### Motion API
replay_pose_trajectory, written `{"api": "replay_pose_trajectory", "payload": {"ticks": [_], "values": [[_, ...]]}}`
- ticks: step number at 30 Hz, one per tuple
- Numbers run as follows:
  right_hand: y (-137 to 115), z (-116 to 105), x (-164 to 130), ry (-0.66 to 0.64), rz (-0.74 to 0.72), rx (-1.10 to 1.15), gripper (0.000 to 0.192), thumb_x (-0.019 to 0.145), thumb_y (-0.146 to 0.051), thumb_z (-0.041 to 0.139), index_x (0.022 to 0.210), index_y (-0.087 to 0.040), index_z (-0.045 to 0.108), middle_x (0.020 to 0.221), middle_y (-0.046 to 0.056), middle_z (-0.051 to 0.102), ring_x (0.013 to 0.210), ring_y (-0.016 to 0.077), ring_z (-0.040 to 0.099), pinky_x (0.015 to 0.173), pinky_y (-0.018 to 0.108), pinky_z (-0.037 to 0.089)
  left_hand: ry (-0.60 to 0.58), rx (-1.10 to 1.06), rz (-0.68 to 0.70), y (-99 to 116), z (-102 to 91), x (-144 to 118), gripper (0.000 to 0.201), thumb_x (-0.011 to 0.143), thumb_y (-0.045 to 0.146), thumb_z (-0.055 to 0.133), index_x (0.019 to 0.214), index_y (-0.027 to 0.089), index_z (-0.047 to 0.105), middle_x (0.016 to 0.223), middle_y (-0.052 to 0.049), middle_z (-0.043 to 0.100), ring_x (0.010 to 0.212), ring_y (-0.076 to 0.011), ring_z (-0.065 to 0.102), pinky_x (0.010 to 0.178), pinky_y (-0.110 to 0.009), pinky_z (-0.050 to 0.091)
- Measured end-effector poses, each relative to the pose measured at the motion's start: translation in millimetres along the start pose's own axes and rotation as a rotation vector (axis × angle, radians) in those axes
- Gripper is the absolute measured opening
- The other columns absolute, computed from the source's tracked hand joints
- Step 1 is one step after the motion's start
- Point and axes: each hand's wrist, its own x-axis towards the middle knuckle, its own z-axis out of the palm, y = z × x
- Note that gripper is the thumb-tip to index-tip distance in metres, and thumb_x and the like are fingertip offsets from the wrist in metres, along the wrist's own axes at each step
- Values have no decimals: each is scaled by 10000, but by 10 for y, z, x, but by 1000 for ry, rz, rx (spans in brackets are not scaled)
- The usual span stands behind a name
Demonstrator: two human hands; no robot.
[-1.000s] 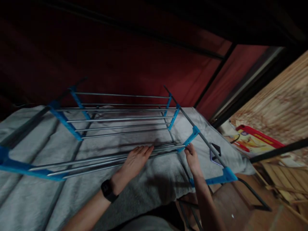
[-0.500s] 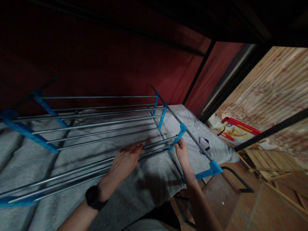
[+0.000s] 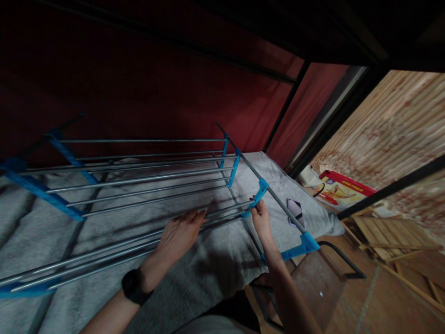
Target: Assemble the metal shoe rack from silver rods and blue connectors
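Observation:
A rack of grey metal tubes (image 3: pixel 139 181) and blue plastic brackets (image 3: pixel 260 189) lies on its side on a grey blanket (image 3: pixel 222 260). My left hand (image 3: pixel 182 229), with a black watch (image 3: pixel 134 285) on the wrist, is closed over the nearer tubes around their middle; its fingertips are partly hidden. At the right end of those same tubes, my right hand (image 3: pixel 260 215) pinches at the blue bracket where a tube (image 3: pixel 236 205) meets it. The fingers cover part of that joint. A long side pole (image 3: pixel 281 202) runs through the right-hand brackets.
A phone (image 3: pixel 295 212) lies on the blanket beyond the side pole. Dark bed-frame posts (image 3: pixel 368 192) and a red wall (image 3: pixel 156 93) bound the space. On the right are a red and yellow box (image 3: pixel 346 190), a folded wooden piece (image 3: pixel 396 234) and a stool (image 3: pixel 316 283).
My right hand has shifted very slightly at the bracket. My left hand keeps nearly the same place on the tubes, and the rack looks unmoved.

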Motion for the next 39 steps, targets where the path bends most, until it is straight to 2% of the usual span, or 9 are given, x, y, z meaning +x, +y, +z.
{"api": "replay_pose_trajectory", "payload": {"ticks": [6, 15, 22, 26, 32, 39], "values": [[0, 10, -7, 8, -6, -1, 339, 789, -292, 554, 1115, -224, 617, 1075, 54, 704, 1066, 244, 625, 1047, 408, 456, 8, -5, -3, -10, 18, 5, 361, 1040, 263, 465, 1340, 230, 662, 1143, -100, 765, 947, -232, 757, 782, -317, 586], [37, -5, -11, 4, -10, -18, 359, 791, -275, 543, 1134, -214, 631, 1134, 74, 702, 1095, 244, 636, 1060, 407, 459, -14, -20, -10, -3, 0, 34, 348, 1040, 255, 466, 1313, 228, 682, 1161, -94, 769, 979, -236, 759, 802, -323, 587], [11, -10, -31, 9, -33, -27, 371, 797, -278, 553, 1154, -216, 630, 1188, 88, 706, 1155, 254, 625, 1093, 422, 443, -13, -29, -15, 37, -27, 57, 349, 1046, 259, 431, 1282, 225, 687, 1130, -102, 768, 922, -209, 754, 784, -300, 568], [2, 1, -47, 9, -8, -33, 385, 798, -293, 563, 1170, -215, 623, 1228, 109, 698, 1175, 265, 619, 1108, 446, 432, -11, 9, -3, 80, -34, 49, 329, 1038, 231, 429, 1245, 209, 684, 1119, -103, 762, 889, -232, 752, 766, -336, 567], [48, 1, -27, 15, 42, 3, 418, 776, -355, 598, 1171, -217, 613, 1239, 114, 691, 1218, 275, 607, 1110, 445, 430, 2, -32, 16, 63, -38, 37, 310, 1050, 259, 442, 1242, 212, 680, 1139, -86, 761, 956, -213, 746, 774, -297, 552], [121, -109, 34, -8, 119, 72, 472, 727, -430, 663, 1146, -214, 645, 1248, 128, 702, 1235, 297, 618, 1120, 470, 431, -10, -43, 33, 13, -78, -15, 280, 1044, 266, 466, 1224, 226, 676, 1105, -77, 760, 886, -188, 744, 765, -277, 543]]}}
